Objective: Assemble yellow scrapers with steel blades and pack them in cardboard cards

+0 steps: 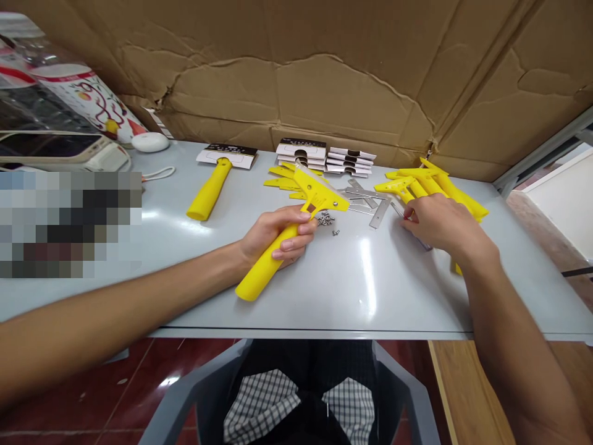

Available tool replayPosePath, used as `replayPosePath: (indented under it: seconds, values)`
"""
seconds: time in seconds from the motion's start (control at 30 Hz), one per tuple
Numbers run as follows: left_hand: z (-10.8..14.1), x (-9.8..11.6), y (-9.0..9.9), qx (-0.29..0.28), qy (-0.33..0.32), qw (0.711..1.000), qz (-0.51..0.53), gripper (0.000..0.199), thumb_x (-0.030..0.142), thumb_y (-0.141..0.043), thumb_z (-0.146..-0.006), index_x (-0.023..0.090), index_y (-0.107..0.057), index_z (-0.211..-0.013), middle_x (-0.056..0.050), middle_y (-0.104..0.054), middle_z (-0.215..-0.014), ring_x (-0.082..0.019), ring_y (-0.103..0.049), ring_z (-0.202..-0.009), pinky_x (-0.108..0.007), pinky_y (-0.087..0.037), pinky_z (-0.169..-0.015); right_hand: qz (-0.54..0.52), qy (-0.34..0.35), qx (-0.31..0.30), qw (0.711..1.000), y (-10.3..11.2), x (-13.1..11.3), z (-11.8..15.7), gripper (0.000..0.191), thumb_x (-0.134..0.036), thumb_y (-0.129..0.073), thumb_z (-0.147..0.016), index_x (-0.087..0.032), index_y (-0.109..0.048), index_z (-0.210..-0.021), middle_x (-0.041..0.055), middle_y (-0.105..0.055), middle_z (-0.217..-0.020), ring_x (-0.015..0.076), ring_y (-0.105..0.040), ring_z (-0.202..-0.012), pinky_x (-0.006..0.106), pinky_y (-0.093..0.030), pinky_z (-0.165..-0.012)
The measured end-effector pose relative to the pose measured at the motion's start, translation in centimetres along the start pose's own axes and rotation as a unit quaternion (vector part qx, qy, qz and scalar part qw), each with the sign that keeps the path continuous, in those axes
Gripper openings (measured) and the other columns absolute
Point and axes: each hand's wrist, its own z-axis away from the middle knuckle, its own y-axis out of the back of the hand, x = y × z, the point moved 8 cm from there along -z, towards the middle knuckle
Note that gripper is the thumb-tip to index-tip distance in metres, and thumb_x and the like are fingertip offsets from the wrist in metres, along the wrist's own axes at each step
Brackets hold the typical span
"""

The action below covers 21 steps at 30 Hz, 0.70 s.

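My left hand is wrapped round the handle of a yellow scraper, whose wide head points up and right. Small screws lie just past that hand, beside flat metal plates. My right hand is at the right with its fingers closed and pointing down at the table; a thin, partly hidden item shows under the fingers, too covered to name. Several yellow scraper handles lie behind and beside my right hand. Yellow head pieces are stacked behind the held scraper.
A yellow handle with a card lies left of centre. Folded cards are stacked against the cardboard wall. A bottle, a phone and a white oval object occupy the back left.
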Motion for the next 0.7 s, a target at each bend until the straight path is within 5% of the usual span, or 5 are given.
replayPosePath:
  seconds: [0.2, 0.37, 0.53, 0.7]
  values:
    - [0.0, 0.0, 0.1, 0.004, 0.003, 1.000, -0.002, 0.034, 0.030, -0.084, -0.085, 0.018, -0.061, -0.064, 0.005, -0.046, -0.042, -0.005, -0.033, -0.026, -0.011, -0.039, -0.028, 0.048, -0.037, -0.071, 0.996, 0.3, -1.1, 0.9, 0.027, -0.023, -0.051, -0.102, -0.023, -0.076, -0.092, 0.0134, -0.077, -0.105, 0.0300, -0.068, -0.090, 0.038, -0.031, -0.066]
    - [0.0, 0.1, 0.1, 0.010, 0.001, 1.000, -0.010, 0.035, 0.031, -0.086, -0.083, 0.017, -0.060, -0.064, 0.005, -0.046, -0.042, -0.005, -0.033, -0.026, -0.011, -0.038, -0.028, 0.045, -0.024, -0.061, 0.997, 0.2, -1.6, 1.0, 0.023, -0.023, -0.052, -0.102, -0.023, -0.072, -0.092, 0.0138, -0.077, -0.099, 0.0302, -0.067, -0.085, 0.039, -0.028, -0.063]
    - [0.0, 0.1, 0.1, 0.015, -0.003, 1.000, -0.021, 0.033, 0.030, -0.081, -0.085, 0.018, -0.058, -0.064, 0.005, -0.045, -0.042, -0.005, -0.032, -0.026, -0.011, -0.037, -0.028, -0.035, -0.013, 0.047, 0.998, 2.2, -1.6, 1.2, 0.012, -0.025, -0.061, -0.096, -0.024, -0.068, -0.087, 0.0095, -0.078, -0.092, 0.0307, -0.069, -0.088, 0.039, -0.035, -0.065]
    - [-0.1, 0.1, 0.0, 0.022, -0.012, 0.999, -0.036, 0.033, 0.029, -0.082, -0.084, 0.018, -0.058, -0.064, 0.005, -0.047, -0.043, -0.005, -0.032, -0.027, -0.011, -0.036, -0.028, -0.243, 0.172, 0.194, 0.935, 4.9, -5.0, 2.9, 0.005, -0.024, -0.064, -0.097, -0.024, -0.064, -0.092, 0.0054, -0.077, -0.094, 0.0242, -0.072, -0.089, 0.039, -0.052, -0.083]
